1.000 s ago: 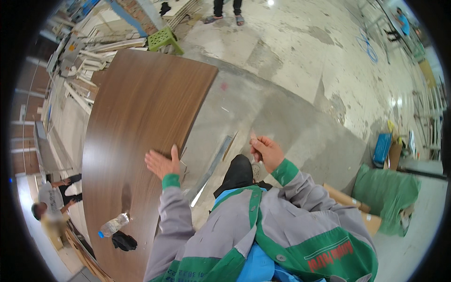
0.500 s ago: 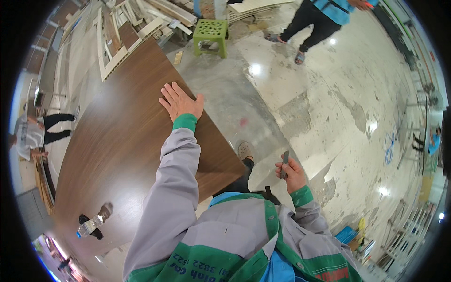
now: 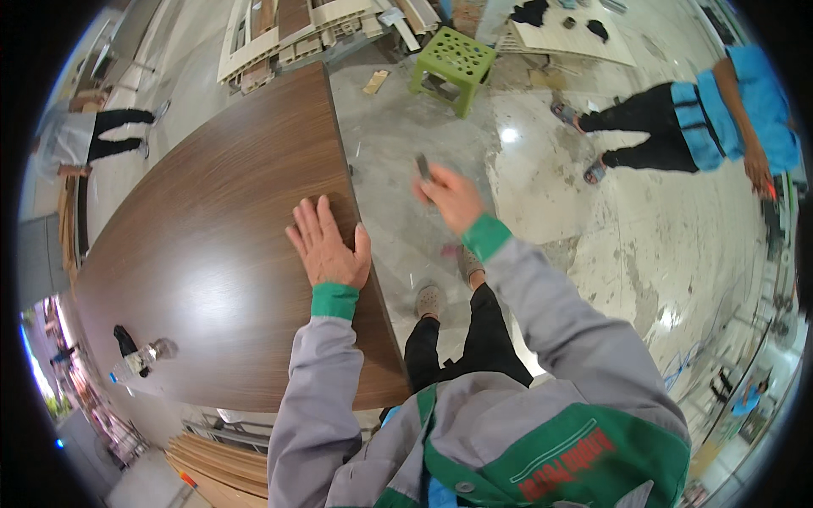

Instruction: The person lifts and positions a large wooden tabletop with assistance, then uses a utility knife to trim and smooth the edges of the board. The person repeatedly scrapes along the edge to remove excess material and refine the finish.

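A brown wood-grain panel (image 3: 229, 229) with a curved left side lies flat as a tabletop in front of me. My left hand (image 3: 330, 247) rests palm down on it close to its right edge, fingers spread. Off that edge, above the floor, my right hand (image 3: 451, 196) grips a small dark grey bar (image 3: 423, 167); motion blurs the fingers and the bar, so its kind is unclear. On the panel's near left part lie a clear plastic bottle (image 3: 135, 364) with a blue cap and a black item (image 3: 124, 340) that looks like cloth.
Beyond the panel are a green plastic stool (image 3: 457, 63) and a pile of boards (image 3: 313, 30). One person in blue (image 3: 703, 127) stands at the far right, another person (image 3: 93, 135) at the left. Stacked wooden strips (image 3: 212, 470) lie below the panel's near edge.
My right hand has moved forward and left with the grey bar, toward the panel's right edge. The left hand stays flat on the panel. The view has turned and shifted.
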Action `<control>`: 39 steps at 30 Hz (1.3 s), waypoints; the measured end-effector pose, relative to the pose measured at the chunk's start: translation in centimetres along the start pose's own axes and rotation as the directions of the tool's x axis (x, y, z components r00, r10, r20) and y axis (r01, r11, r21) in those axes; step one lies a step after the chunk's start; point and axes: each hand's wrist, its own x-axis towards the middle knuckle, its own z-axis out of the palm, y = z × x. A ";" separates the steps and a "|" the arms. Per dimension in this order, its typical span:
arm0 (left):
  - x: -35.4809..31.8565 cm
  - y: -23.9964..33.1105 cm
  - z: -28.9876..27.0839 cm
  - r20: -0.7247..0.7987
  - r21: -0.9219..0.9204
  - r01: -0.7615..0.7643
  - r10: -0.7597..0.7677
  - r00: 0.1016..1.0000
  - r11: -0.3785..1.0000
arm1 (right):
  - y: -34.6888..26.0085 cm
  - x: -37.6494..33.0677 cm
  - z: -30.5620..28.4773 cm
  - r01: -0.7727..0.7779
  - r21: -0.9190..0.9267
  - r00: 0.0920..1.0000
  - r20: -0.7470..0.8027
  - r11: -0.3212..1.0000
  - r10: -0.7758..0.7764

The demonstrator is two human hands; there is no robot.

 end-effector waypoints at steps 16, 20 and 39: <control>0.7 0.8 0.1 0.040 0.140 0.104 -0.111 0.993 0.985 | -4.8 30.2 7.1 0.670 -0.496 0.694 0.157 0.552 -0.702; 0.5 0.4 0.1 -0.004 0.076 0.094 -0.093 0.996 0.993 | -4.7 20.9 5.8 0.709 -0.473 0.705 0.447 0.523 -0.551; 0.3 -1.4 1.3 -0.267 -0.310 0.123 -0.210 0.940 0.943 | 1.9 5.0 5.9 0.792 -0.357 0.610 0.485 0.496 -0.626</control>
